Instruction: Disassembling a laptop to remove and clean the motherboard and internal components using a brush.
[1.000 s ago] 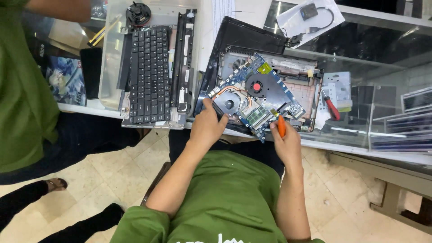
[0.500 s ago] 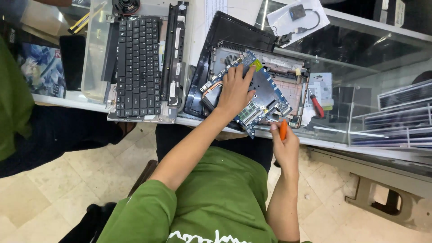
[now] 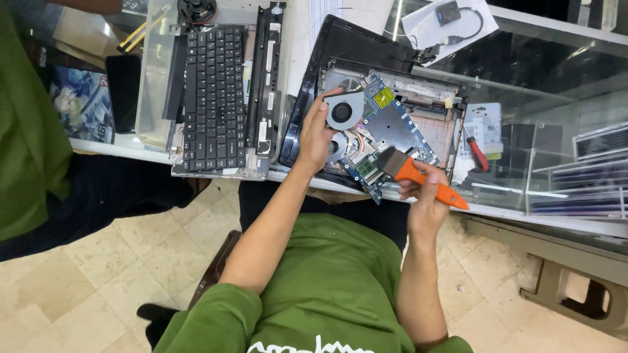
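An opened laptop base (image 3: 428, 127) lies on a glass counter with its blue circuit board (image 3: 396, 127) exposed. My left hand (image 3: 315, 134) holds a round grey cooling fan (image 3: 345, 111) lifted over the board's left side. My right hand (image 3: 422, 196) grips a brush with an orange handle (image 3: 428, 183); its dark bristles hover over the board's near edge.
A detached black keyboard (image 3: 212, 98) lies in a clear tray to the left. A red-handled screwdriver (image 3: 476, 151) rests to the right of the laptop. A cable adapter (image 3: 451, 16) lies on paper at the back. Another person in green (image 3: 26, 131) stands at the left.
My left hand has lifted the cooling fan up off the board. My right hand has raised the brush, so the bristles and orange handle now show fully.
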